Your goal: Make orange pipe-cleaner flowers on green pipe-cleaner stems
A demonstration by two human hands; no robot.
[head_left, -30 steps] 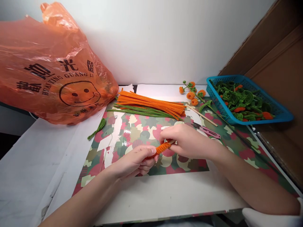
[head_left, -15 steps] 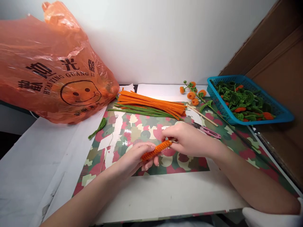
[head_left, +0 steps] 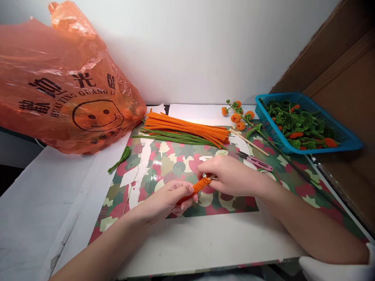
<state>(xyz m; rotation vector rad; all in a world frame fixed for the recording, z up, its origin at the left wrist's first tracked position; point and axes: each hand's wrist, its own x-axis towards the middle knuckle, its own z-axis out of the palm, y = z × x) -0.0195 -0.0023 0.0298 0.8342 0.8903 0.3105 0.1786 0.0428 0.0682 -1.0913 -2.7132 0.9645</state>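
An orange pipe-cleaner coil (head_left: 201, 184) is held above the patterned mat, tilted up to the right. My left hand (head_left: 175, 195) is closed round its lower-left part, thumb on top. At its upper-right end my right hand (head_left: 219, 171) pinches a thin pale stick (head_left: 212, 177) that pokes out of the coil. My palm and fingers hide the coil's lower end and most of the stick. Behind my hands lie a bundle of orange pipe cleaners (head_left: 184, 127) and several green pipe cleaners (head_left: 178, 136).
Pink-handled scissors (head_left: 258, 162) and a wooden stick (head_left: 250, 143) lie right of my hands. A flower stem with orange blooms (head_left: 236, 117) and a blue basket (head_left: 356, 143) of green and orange pieces stand behind. Left are a green leaf piece (head_left: 120, 159) and an orange plastic bag (head_left: 96, 78).
My left hand has slid a little up along the coil, and its fingers have closed in, covering more of it. My right hand has barely moved.
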